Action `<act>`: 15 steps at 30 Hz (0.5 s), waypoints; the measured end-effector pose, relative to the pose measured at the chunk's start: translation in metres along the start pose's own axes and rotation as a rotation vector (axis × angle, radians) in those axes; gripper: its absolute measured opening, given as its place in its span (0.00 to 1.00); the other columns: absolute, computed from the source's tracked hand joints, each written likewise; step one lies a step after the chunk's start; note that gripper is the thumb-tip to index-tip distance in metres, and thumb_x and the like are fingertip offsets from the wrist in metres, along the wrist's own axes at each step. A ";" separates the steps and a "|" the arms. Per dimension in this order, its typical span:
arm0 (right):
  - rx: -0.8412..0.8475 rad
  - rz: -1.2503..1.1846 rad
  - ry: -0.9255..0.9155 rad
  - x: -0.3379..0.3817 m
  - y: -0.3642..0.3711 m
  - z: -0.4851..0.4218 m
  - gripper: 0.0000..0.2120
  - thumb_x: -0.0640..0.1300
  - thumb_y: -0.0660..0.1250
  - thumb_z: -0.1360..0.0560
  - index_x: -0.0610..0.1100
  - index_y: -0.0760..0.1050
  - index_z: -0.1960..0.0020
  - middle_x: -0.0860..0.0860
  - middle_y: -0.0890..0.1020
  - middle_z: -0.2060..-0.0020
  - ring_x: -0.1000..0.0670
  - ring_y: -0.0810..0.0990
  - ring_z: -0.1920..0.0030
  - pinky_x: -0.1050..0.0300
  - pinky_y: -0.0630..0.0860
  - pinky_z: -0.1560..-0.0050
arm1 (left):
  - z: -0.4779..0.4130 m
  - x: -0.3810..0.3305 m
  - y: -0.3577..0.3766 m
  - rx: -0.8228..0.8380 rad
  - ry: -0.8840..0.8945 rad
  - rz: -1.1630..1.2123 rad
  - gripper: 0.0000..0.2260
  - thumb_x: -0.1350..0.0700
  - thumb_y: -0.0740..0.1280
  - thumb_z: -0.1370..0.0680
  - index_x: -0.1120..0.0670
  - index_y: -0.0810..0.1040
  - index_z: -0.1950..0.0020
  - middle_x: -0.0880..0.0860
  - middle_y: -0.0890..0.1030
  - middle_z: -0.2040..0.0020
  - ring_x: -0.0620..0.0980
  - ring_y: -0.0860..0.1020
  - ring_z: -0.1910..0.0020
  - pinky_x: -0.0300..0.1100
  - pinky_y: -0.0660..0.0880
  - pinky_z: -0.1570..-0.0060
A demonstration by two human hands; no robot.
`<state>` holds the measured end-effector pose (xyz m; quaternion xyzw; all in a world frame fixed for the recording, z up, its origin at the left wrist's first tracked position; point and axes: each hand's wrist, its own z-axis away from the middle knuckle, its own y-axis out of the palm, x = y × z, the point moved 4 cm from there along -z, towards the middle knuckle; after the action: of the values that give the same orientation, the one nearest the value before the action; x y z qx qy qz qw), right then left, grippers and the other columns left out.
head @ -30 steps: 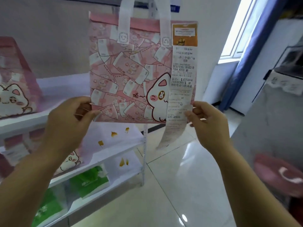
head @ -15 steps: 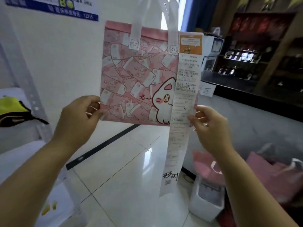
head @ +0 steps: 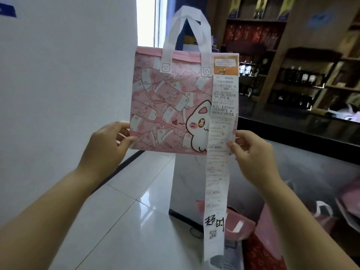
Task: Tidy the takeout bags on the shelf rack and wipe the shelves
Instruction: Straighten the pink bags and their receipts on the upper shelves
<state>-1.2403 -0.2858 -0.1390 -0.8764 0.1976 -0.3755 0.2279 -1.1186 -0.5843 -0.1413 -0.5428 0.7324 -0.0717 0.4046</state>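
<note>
I hold a pink takeout bag (head: pixel 167 106) with a white cat print and white handles upright in front of me. My left hand (head: pixel 107 145) pinches its lower left corner. My right hand (head: pixel 253 154) pinches its lower right corner, partly behind a long white receipt (head: pixel 218 172) that is stuck to the bag's top right and hangs well below it. The shelf rack is out of view.
A white wall (head: pixel 68 84) stands at the left. Glossy white floor tiles (head: pixel 126 221) lie below. More pink bags (head: pixel 239 225) sit on the floor at the lower right, by a grey counter (head: pixel 303 162). Dark shelves with bottles (head: pixel 292 78) fill the back right.
My view has swung right, away from the shelf rack, toward the counter and bottle shelves. Both hands keep their hold on the bag's lower corners, and the whole receipt now hangs in sight.
</note>
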 end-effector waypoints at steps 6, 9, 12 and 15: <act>-0.098 0.056 0.073 -0.042 0.031 -0.081 0.10 0.43 0.67 0.25 0.48 0.77 0.44 0.62 0.79 0.61 0.61 0.80 0.60 0.69 0.76 0.62 | -0.105 0.033 0.076 0.060 0.112 0.048 0.12 0.58 0.71 0.27 0.58 0.78 0.46 0.52 0.80 0.56 0.49 0.77 0.63 0.29 0.70 0.64; -0.156 0.118 0.118 -0.060 0.046 -0.123 0.11 0.43 0.67 0.25 0.47 0.77 0.43 0.60 0.80 0.61 0.58 0.80 0.59 0.61 0.78 0.58 | -0.160 0.049 0.110 0.088 0.155 0.069 0.12 0.57 0.71 0.27 0.58 0.78 0.45 0.54 0.81 0.56 0.49 0.77 0.63 0.30 0.69 0.64; -0.183 0.161 0.137 -0.079 0.060 -0.159 0.10 0.43 0.67 0.25 0.47 0.76 0.43 0.58 0.80 0.60 0.56 0.81 0.59 0.56 0.79 0.56 | -0.207 0.062 0.144 0.112 0.180 0.073 0.13 0.56 0.70 0.27 0.58 0.77 0.44 0.54 0.80 0.55 0.48 0.76 0.62 0.29 0.68 0.63; -0.185 0.230 0.139 -0.101 0.072 -0.193 0.12 0.44 0.66 0.24 0.45 0.75 0.42 0.57 0.80 0.59 0.53 0.81 0.58 0.52 0.80 0.56 | -0.247 0.071 0.181 0.136 0.186 0.097 0.12 0.56 0.70 0.26 0.58 0.77 0.44 0.53 0.79 0.55 0.48 0.76 0.62 0.28 0.67 0.63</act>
<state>-1.4618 -0.3412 -0.1169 -0.8370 0.3457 -0.3871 0.1734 -1.4234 -0.6554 -0.1127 -0.4692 0.7856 -0.1517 0.3737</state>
